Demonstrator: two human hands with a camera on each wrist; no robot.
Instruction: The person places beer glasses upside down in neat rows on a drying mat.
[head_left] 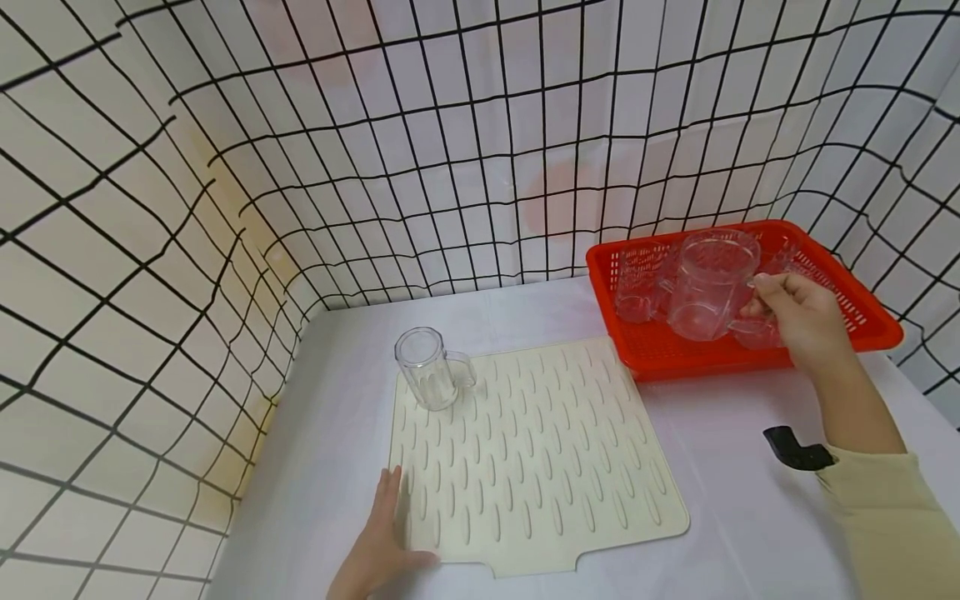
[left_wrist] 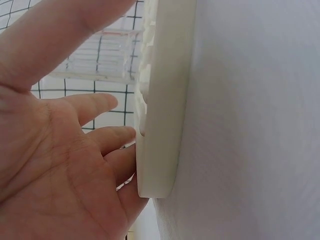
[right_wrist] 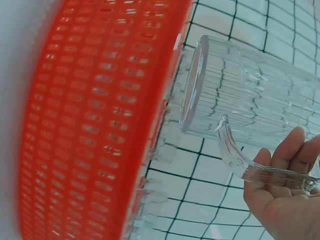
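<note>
Glass mug (head_left: 701, 292) over red basket (head_left: 712, 364); other glassware (head_left: 636, 307) below

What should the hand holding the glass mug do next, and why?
Probably the right hand should carry the held mug toward the pale mat. It grips the handle with the mug over the red basket, and another mug stands on the mat with bare space beside it.

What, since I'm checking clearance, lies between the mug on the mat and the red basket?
No objects: the head view shows bare ridged mat and white tabletop between mug and basket.
</note>
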